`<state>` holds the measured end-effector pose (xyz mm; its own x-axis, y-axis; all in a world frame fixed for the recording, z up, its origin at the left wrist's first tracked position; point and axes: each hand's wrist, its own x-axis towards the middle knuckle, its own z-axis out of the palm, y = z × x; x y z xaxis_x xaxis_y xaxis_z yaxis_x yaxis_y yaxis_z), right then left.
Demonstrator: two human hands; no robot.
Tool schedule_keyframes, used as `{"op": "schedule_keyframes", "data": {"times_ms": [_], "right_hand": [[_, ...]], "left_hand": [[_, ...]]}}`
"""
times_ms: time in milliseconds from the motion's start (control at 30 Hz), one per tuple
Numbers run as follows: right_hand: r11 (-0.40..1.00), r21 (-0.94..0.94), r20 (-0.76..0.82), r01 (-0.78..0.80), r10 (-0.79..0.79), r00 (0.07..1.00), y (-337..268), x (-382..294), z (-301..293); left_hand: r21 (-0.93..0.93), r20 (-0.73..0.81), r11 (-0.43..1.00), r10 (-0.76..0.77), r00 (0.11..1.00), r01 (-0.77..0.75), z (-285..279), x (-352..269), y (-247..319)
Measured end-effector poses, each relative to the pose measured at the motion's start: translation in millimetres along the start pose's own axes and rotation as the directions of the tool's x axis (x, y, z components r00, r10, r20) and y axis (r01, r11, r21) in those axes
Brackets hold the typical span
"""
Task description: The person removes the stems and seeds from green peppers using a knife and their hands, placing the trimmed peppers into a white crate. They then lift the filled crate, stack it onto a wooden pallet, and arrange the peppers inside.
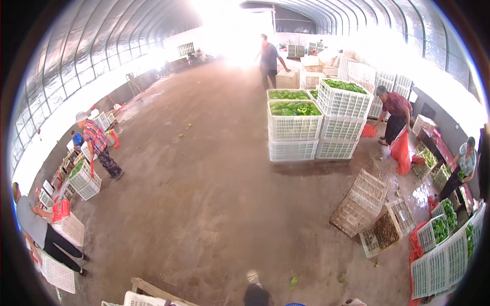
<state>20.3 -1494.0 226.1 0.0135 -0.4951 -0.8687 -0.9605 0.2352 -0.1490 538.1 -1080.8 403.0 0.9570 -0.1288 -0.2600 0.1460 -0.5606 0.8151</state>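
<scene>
At the bottom edge, a small dark shape, apparently the fingertips of my left hand [168, 303], shows at the rim of a white plastic crate [143, 299]. Whether it grips the crate cannot be told. What looks like my right hand [354, 302], in a pale glove, is cut off by the bottom edge; its fingers are unclear. Between them a shoe [253, 278] and dark trouser leg show on the floor. Farther ahead, stacked white crates [294, 122] hold green peppers [294, 108], with a taller stack [342, 100] beside them.
A wooden bar [153, 288] lies by the near crate. Soiled crates [360, 202] lie tipped on the right, near pepper crates [438, 264]. One person [270, 57] stands beyond the stacks; others work along both sides, some with red bags [401, 153]. Scraps dot the concrete floor.
</scene>
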Motion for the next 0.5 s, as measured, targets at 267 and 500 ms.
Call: {"op": "schedule_keyframes", "data": {"times_ms": [267, 500], "right_hand": [[0.991, 0.060, -0.015, 0.120, -0.119, 0.993, -204.0, 50.0, -62.8], [0.995, 0.060, 0.009, 0.083, -0.084, 0.996, -314.7, 74.3, -91.6]], "left_hand": [[0.403, 0.220, 0.901, 0.075, 0.973, -0.161, 83.3, 179.0, 57.2], [0.424, 0.463, 0.715, 0.356, 0.812, -0.556, 218.9, 359.7, 217.6]]}}
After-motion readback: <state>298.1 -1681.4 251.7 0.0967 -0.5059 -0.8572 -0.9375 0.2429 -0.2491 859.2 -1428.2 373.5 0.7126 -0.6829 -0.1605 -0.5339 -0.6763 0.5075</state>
